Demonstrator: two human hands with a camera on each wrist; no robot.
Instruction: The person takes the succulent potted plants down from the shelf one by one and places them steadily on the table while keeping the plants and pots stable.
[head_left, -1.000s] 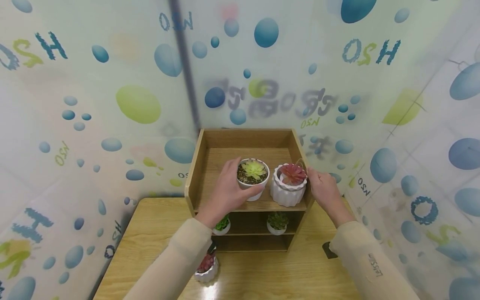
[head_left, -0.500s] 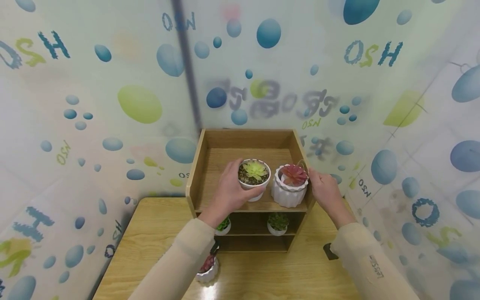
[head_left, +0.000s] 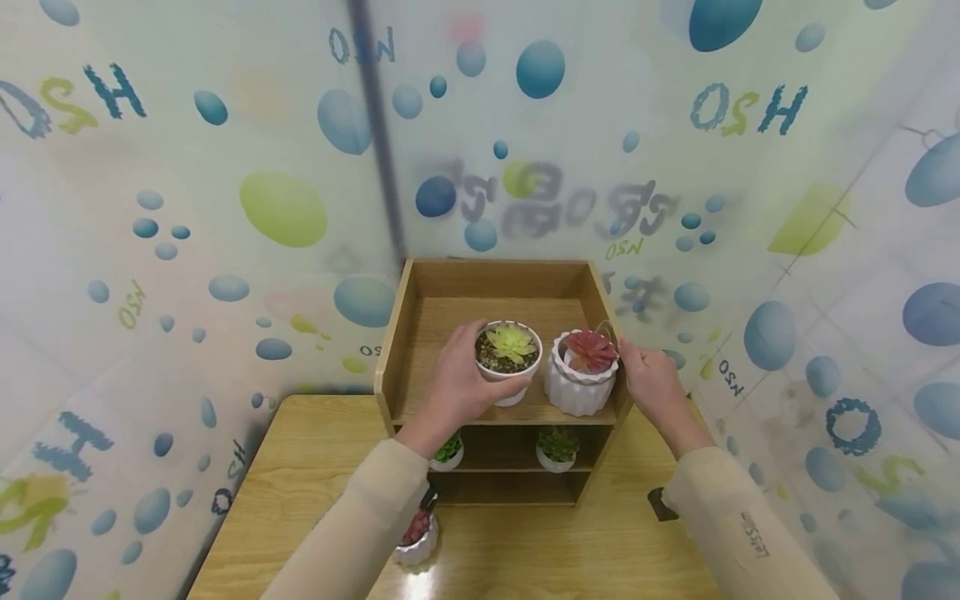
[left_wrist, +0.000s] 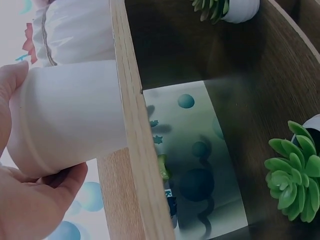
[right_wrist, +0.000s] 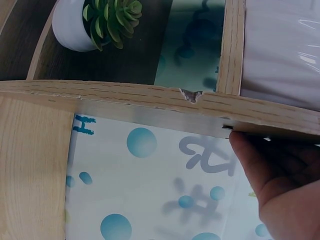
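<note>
My left hand (head_left: 461,379) grips a white pot (left_wrist: 70,112) with a pale green succulent (head_left: 512,342) on the top tier of a small wooden shelf (head_left: 442,312). The thumb lies at the near side of the pot, the fingers around its left. Beside it on the same tier stands a ribbed white pot (head_left: 581,387) with a red succulent (head_left: 591,350). At the shelf's right side panel, my right hand (head_left: 654,377) holds the edge. The right wrist view shows a fingertip against the outer face of that panel (right_wrist: 150,111); the other fingers are partly hidden.
On the tier below stand two small potted green succulents (head_left: 447,450) (head_left: 557,446). A ribbed pot with a dark red plant (head_left: 416,537) sits on the wooden table (head_left: 517,550), partly behind the left sleeve. A black object (head_left: 662,504) lies by the right sleeve. Patterned walls rise behind.
The view shifts very slightly. Both hands keep their places, the left on the pale green succulent's pot and the right at the shelf's side.
</note>
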